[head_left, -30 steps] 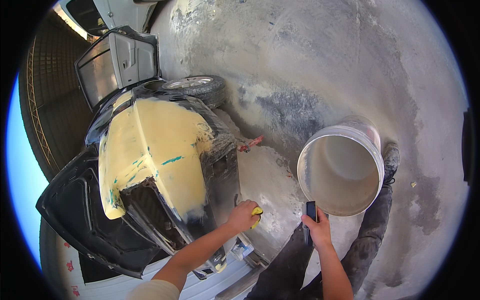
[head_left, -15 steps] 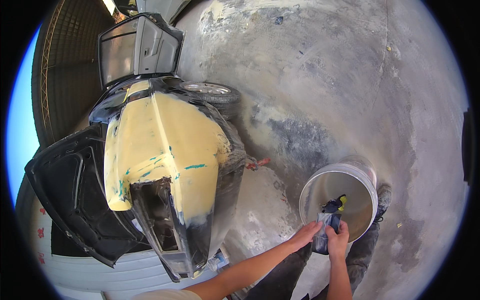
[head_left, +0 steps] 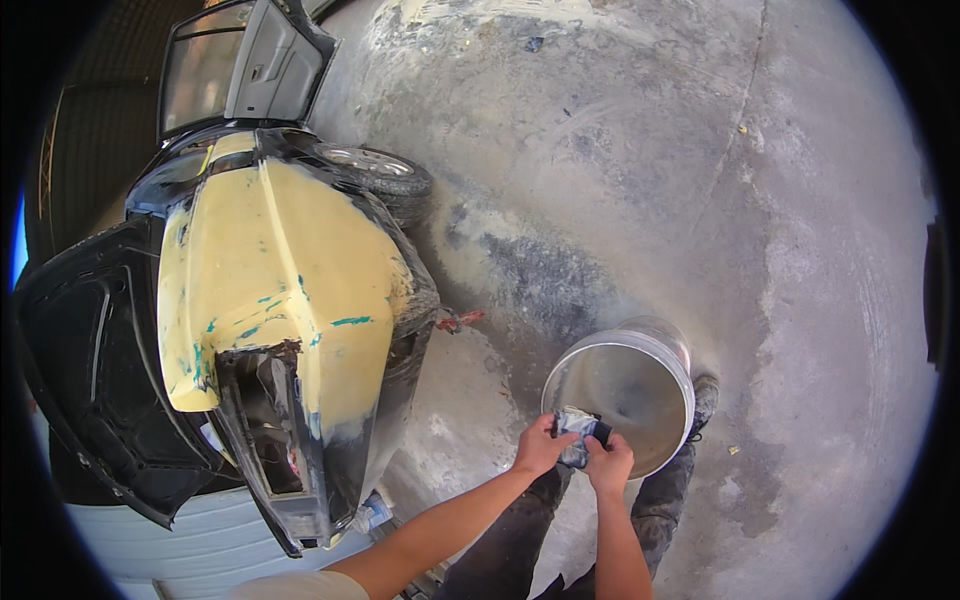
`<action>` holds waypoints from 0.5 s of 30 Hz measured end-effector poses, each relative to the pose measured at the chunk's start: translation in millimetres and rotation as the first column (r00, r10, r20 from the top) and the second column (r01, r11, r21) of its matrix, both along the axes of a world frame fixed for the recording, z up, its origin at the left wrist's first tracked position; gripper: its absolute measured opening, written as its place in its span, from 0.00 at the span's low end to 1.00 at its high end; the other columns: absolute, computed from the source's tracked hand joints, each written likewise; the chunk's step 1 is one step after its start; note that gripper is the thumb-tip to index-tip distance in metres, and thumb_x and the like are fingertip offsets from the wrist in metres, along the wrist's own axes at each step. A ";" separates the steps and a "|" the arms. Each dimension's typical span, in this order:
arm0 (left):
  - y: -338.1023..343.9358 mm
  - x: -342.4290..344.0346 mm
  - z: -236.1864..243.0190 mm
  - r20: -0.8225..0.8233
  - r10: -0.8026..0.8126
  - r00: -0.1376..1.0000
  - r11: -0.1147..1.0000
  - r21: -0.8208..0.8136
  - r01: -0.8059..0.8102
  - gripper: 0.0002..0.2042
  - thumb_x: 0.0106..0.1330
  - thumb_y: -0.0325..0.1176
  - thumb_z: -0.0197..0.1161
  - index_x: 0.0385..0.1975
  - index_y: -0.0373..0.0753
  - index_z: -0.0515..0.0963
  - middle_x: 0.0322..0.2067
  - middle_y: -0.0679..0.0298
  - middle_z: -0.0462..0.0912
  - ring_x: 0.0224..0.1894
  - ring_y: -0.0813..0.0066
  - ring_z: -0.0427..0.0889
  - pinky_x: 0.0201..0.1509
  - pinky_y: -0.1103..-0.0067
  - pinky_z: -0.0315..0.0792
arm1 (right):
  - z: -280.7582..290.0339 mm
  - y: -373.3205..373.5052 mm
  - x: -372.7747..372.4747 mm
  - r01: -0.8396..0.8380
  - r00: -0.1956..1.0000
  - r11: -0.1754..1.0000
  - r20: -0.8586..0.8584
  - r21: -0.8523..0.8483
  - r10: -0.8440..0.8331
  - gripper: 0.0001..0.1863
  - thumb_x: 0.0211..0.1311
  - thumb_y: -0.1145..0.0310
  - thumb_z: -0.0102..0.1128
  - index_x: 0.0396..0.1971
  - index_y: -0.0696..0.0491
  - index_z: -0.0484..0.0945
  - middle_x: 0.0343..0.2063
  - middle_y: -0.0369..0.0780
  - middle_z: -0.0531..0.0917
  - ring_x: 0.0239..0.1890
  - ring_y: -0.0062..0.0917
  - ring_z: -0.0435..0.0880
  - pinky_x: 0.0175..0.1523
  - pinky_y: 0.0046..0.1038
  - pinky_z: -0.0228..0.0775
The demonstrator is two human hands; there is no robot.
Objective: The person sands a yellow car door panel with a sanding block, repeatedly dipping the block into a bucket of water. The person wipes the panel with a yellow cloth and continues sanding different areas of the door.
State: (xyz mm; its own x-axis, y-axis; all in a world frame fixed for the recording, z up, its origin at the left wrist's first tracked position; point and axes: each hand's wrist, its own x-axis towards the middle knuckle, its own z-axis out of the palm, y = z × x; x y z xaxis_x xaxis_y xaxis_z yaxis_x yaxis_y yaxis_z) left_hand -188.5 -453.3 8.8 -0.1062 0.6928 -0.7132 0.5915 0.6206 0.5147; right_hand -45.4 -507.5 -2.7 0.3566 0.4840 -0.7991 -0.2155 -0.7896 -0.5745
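Observation:
My left hand (head_left: pixel 540 445) and my right hand (head_left: pixel 608 462) both grip a small dark block with a crumpled grey sheet on it (head_left: pixel 578 428), fingers and thumbs pressed around it. They hold it over the near-left part of a white plastic bucket (head_left: pixel 686 395) with cloudy liquid inside. To the left stands a car body (head_left: pixel 260 240) coated in pale yellow filler with teal patches; its front end has an open dark cavity (head_left: pixel 255 410). My two legs, in dark, dusty trousers (head_left: pixel 665 490), are under and beside the bucket.
A black raised hood (head_left: pixel 90 350) lies along the car's far left, and an open grey door (head_left: pixel 260 70) stands at the top. The car's wheel (head_left: pixel 385 180) shows behind the filler panel. Red rags or scraps (head_left: pixel 460 320) are on the dusty concrete floor (head_left: pixel 800 250).
My left hand has moved right from the car's side onto the block. The yellow item it held appeared over the bucket's inside half a second ago and is now out of sight.

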 end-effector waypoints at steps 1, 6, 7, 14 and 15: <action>2.2 -0.7 -0.2 -0.096 -0.057 0.994 0.997 0.037 0.061 0.14 0.58 0.30 0.73 0.40 0.32 0.80 0.33 0.62 0.86 0.35 0.81 0.81 0.40 0.79 0.76 | -1.1 0.3 0.0 0.017 1.000 1.000 -0.025 -0.020 -0.017 0.15 0.49 0.65 0.74 0.23 0.61 0.79 0.19 0.50 0.81 0.22 0.34 0.82 0.33 0.37 0.73; 8.9 14.9 14.6 -0.058 0.013 0.998 0.996 0.086 -0.008 0.09 0.60 0.29 0.71 0.35 0.32 0.80 0.29 0.62 0.85 0.31 0.80 0.81 0.37 0.79 0.75 | -5.1 6.5 5.3 0.085 0.986 0.989 -0.131 -0.120 -0.101 0.26 0.54 0.57 0.74 0.44 0.61 0.79 0.36 0.46 0.85 0.39 0.31 0.85 0.45 0.35 0.76; 8.9 19.6 20.5 -0.064 -0.013 0.998 0.994 0.106 0.020 0.09 0.61 0.29 0.70 0.35 0.32 0.79 0.28 0.61 0.85 0.30 0.79 0.82 0.36 0.78 0.75 | -6.0 7.7 7.4 0.102 0.969 0.980 -0.206 -0.173 -0.137 0.32 0.56 0.54 0.73 0.53 0.61 0.75 0.46 0.45 0.84 0.47 0.29 0.83 0.50 0.34 0.76; -3.7 34.3 45.5 -0.115 -0.787 0.607 0.551 0.311 0.774 0.11 0.54 0.22 0.63 0.37 0.40 0.82 0.42 0.59 0.83 0.47 0.60 0.81 0.50 0.68 0.77 | -25.9 -0.2 19.5 0.321 0.416 0.863 -0.761 -0.389 -0.498 0.30 0.71 0.50 0.56 0.59 0.61 0.69 0.50 0.47 0.79 0.49 0.36 0.81 0.53 0.40 0.76; -3.2 33.0 37.1 -0.089 -0.843 0.531 0.474 0.347 0.809 0.10 0.55 0.21 0.63 0.37 0.39 0.82 0.42 0.59 0.83 0.48 0.61 0.81 0.51 0.68 0.76 | -29.8 -5.8 21.6 0.372 0.491 0.832 -0.673 -0.412 -0.553 0.28 0.71 0.52 0.57 0.56 0.61 0.70 0.46 0.45 0.81 0.46 0.35 0.82 0.51 0.39 0.77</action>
State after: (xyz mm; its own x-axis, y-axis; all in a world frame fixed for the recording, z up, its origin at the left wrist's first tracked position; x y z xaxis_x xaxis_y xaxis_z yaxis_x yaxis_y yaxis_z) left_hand -155.6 -456.6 45.9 0.6830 0.6005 -0.4159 0.6876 -0.3363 0.6436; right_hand -23.8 -513.3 -32.5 -0.2744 0.2440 -0.9301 -0.8519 -0.5104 0.1174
